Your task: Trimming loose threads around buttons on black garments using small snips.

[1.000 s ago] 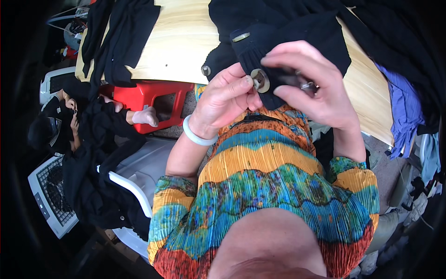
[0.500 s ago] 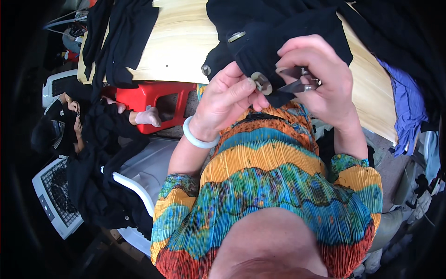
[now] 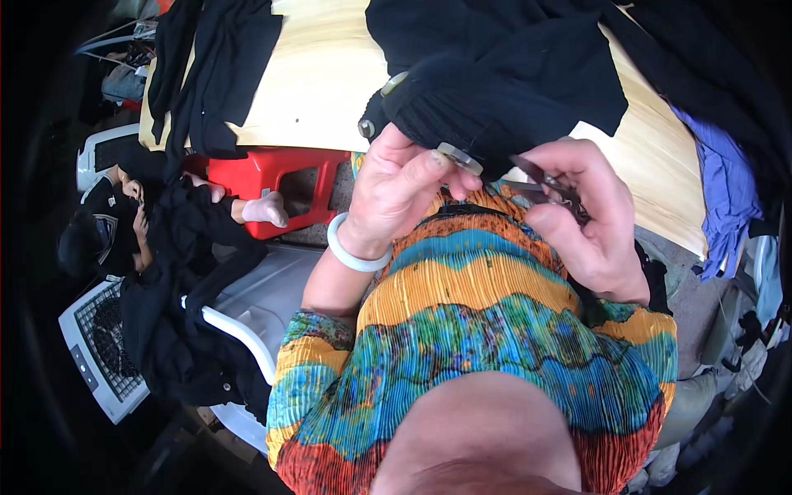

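My left hand (image 3: 400,194) pinches the edge of a black garment (image 3: 503,91) right at a large pale round button (image 3: 459,157). A white bangle (image 3: 355,252) circles that wrist. My right hand (image 3: 590,219) grips small dark metal snips (image 3: 549,183), whose tips point left toward the button, a short gap away. Two more buttons (image 3: 367,128) show on the garment's folded edge. The garment lies over a pale wooden table (image 3: 322,91) and drapes down to my hands.
More black clothes (image 3: 210,74) hang off the table's left end. A red plastic stool (image 3: 268,177) stands below the table. Another person (image 3: 124,223) sits low at left beside a white fan (image 3: 99,346). Purple cloth (image 3: 726,194) lies at right.
My right hand has drawn back to the right, so the snips now sit apart from the button. My left hand keeps its pinch on the garment.
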`<state>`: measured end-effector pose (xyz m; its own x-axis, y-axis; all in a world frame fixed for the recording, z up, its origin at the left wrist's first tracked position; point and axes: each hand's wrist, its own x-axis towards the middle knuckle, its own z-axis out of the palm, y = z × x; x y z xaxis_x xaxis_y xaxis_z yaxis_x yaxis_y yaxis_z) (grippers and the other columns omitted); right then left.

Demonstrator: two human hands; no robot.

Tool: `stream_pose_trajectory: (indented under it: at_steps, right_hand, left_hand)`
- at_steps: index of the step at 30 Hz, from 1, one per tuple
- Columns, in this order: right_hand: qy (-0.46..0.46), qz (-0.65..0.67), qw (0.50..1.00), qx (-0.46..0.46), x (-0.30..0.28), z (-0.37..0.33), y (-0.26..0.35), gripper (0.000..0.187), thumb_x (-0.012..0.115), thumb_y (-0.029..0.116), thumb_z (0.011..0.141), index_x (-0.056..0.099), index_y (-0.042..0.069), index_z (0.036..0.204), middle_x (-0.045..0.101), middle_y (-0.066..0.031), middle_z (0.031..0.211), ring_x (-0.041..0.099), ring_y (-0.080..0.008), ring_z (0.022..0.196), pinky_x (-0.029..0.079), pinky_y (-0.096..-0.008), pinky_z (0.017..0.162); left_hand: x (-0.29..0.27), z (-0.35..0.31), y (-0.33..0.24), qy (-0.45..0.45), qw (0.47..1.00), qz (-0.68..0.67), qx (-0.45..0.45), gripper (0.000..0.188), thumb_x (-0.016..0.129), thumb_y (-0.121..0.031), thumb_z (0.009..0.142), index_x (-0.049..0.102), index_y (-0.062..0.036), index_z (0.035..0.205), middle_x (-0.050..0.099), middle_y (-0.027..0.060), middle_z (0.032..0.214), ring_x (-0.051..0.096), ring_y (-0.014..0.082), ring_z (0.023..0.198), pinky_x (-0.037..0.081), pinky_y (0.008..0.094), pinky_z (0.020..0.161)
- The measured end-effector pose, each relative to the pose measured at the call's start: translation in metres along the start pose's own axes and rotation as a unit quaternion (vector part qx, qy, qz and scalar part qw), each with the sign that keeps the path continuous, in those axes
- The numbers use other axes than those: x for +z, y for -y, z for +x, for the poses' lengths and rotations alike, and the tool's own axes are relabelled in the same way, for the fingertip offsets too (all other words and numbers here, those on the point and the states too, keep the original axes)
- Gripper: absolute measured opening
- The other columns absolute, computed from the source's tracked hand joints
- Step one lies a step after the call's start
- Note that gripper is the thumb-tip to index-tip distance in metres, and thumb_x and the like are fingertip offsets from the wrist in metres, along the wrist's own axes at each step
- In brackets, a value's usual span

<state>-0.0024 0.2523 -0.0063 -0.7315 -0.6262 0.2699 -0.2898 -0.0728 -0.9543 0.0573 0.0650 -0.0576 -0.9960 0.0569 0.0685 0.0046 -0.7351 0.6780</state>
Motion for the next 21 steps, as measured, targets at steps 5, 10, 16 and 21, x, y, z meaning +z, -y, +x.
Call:
stream_pose_trajectory:
  at_steps: [5, 10, 16, 21]
  right_hand:
    - [0.01, -0.064, 0.998, -0.005, 0.009, 0.003, -0.007, 0.023, 0.065, 0.01, 0.074, 0.053, -0.002, 0.09, 0.055, -0.0067, 0.071, 0.055, -0.0106, 0.058, 0.044, -0.0208, 0.049]
    - [0.002, -0.1, 0.995, 0.006, 0.012, 0.009, -0.005, 0.024, 0.066, 0.01, 0.073, 0.054, -0.001, 0.09, 0.053, -0.0061, 0.069, 0.054, -0.0111, 0.058, 0.042, -0.021, 0.047]
    - [-0.006, -0.107, 0.994, 0.008, 0.015, 0.012, -0.008, 0.023, 0.066, 0.01, 0.073, 0.054, -0.001, 0.089, 0.052, -0.0056, 0.068, 0.053, -0.0104, 0.058, 0.042, -0.0204, 0.047]
    - [0.0, -0.102, 0.995, -0.018, 0.015, 0.015, -0.012, 0.022, 0.066, 0.009, 0.073, 0.054, -0.001, 0.089, 0.053, -0.0058, 0.069, 0.053, -0.0099, 0.058, 0.042, -0.0204, 0.047]
  left_hand:
    - [0.002, -0.003, -0.003, -0.013, 1.0, 0.017, 0.014, 0.034, 0.05, -0.008, 0.085, 0.041, 0.001, 0.116, 0.056, 0.0176, 0.095, 0.059, 0.0229, 0.077, 0.05, 0.0274, 0.063]
    - [0.005, -0.005, 0.001, -0.019, 0.996, -0.091, 0.003, 0.037, 0.05, -0.01, 0.085, 0.039, -0.0024, 0.12, 0.055, 0.0145, 0.099, 0.059, 0.0226, 0.079, 0.049, 0.0274, 0.062]
    - [0.005, -0.004, 0.001, -0.034, 0.998, -0.061, 0.006, 0.033, 0.051, -0.007, 0.084, 0.044, -0.0014, 0.115, 0.057, 0.0137, 0.096, 0.059, 0.0211, 0.079, 0.049, 0.0265, 0.063]
    - [0.007, -0.003, -0.002, -0.044, 0.999, -0.002, 0.025, 0.026, 0.052, -0.006, 0.083, 0.049, 0.0007, 0.108, 0.059, 0.013, 0.091, 0.059, 0.0199, 0.079, 0.049, 0.026, 0.064]
